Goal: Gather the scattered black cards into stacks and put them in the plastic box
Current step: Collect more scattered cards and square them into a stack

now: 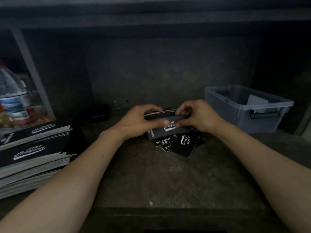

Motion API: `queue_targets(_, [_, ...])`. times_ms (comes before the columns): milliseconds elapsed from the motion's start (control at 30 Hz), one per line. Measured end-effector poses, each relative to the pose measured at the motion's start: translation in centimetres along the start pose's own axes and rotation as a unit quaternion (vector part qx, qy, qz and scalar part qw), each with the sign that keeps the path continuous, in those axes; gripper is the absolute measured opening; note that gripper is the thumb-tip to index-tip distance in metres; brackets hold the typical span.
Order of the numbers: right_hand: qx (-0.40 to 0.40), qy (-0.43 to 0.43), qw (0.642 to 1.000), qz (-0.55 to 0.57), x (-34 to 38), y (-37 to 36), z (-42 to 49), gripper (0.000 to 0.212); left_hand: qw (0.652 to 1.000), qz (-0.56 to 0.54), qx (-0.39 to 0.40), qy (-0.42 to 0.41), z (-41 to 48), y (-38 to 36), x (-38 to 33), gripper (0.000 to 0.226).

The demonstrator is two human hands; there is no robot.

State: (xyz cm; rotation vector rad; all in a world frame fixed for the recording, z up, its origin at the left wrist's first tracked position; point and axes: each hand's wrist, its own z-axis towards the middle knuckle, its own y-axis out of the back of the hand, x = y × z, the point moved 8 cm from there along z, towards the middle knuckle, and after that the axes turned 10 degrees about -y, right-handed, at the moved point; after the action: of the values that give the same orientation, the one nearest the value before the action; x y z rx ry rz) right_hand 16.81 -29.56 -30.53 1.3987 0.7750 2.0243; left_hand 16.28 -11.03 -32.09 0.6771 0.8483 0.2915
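Left of the plastic box, a small stack of black cards is gripped at its ends by the left hand and right hand; judged light, stiff and slippery, it is best squeezed edgewise.

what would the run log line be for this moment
step: gathering cards | left hand: grips card stack | right hand: grips card stack | loose cards: lying under hands | plastic box: right, no lid

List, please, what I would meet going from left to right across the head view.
Stacked black cards → small dark box → left hand → held bundle of cards → right hand → plastic box.
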Motion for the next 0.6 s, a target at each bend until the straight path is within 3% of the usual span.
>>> queue_targets(67, [-0.06, 0.01, 0.998, 0.011, 0.1, 0.5, 0.3, 0.037, 0.999, 0.04, 0.002, -0.028, 0.2, 0.0, 0.2, 0.039])
queue_targets(133, [-0.063, -0.004, 0.998, 0.028, -0.1, 1.4, 0.4, 0.04, 0.998, 0.051, -0.013, -0.025, 0.3, 0.5, 1.0, 0.036])
queue_targets(233, [0.11, -0.059, 0.991, -0.04, -1.0, 1.1, -0.3, 0.041, 0.998, 0.033, -0.045, 0.0, 0.4, 1.1, 1.7, 0.037])
queue_targets(333, [0.287, -0.095, 0.944, -0.134, -1.9, -0.6, -2.4, 0.052, 0.999, 0.022, -0.046, 0.017, 0.5, 1.0, 2.0, 0.034])
queue_targets(600, [0.305, -0.138, 0.925, -0.18, -1.4, -0.3, -3.4, 0.052, 0.999, 0.026, -0.04, 0.027, 0.4, 0.8, 1.8, 0.031])
